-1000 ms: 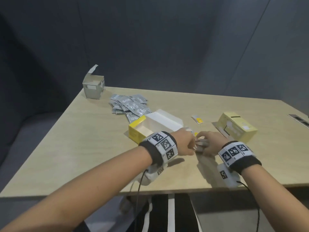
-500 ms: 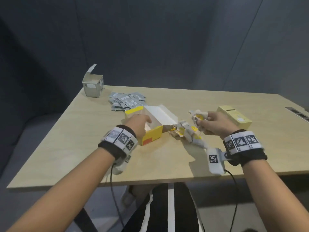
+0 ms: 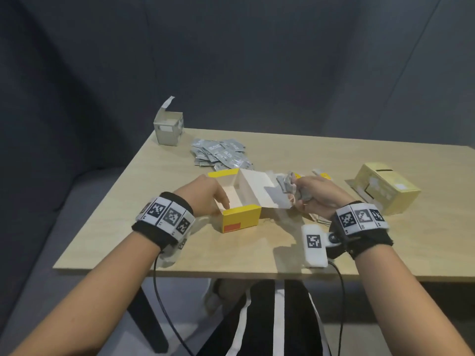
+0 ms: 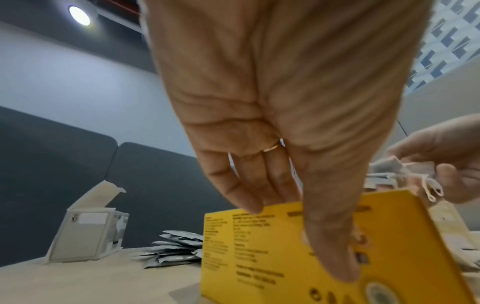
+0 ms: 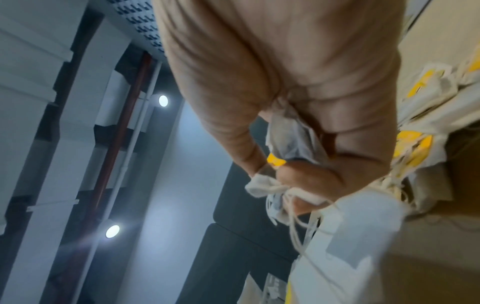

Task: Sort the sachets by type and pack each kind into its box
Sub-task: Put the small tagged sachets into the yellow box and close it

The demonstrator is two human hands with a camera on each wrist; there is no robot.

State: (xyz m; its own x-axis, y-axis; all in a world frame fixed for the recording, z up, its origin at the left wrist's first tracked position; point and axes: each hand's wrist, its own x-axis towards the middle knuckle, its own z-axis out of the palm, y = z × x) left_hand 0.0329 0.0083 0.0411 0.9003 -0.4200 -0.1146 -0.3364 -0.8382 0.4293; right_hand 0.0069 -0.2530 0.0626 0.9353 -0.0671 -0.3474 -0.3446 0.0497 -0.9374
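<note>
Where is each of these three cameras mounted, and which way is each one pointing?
Head: worn on the head, looking down at the table; both forearms, left hand and right hand show.
Left wrist: looks along the left hand gripping the yellow box.
Right wrist: looks along the right hand's palm at its bunch of tea bags.
Shared: head and left wrist both show the yellow box, grey sachets and grey box.

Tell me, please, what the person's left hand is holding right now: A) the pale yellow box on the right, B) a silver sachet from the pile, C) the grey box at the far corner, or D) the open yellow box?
D: the left hand grips the near end of the open yellow box, fingers over its rim, as the left wrist view confirms.
</note>
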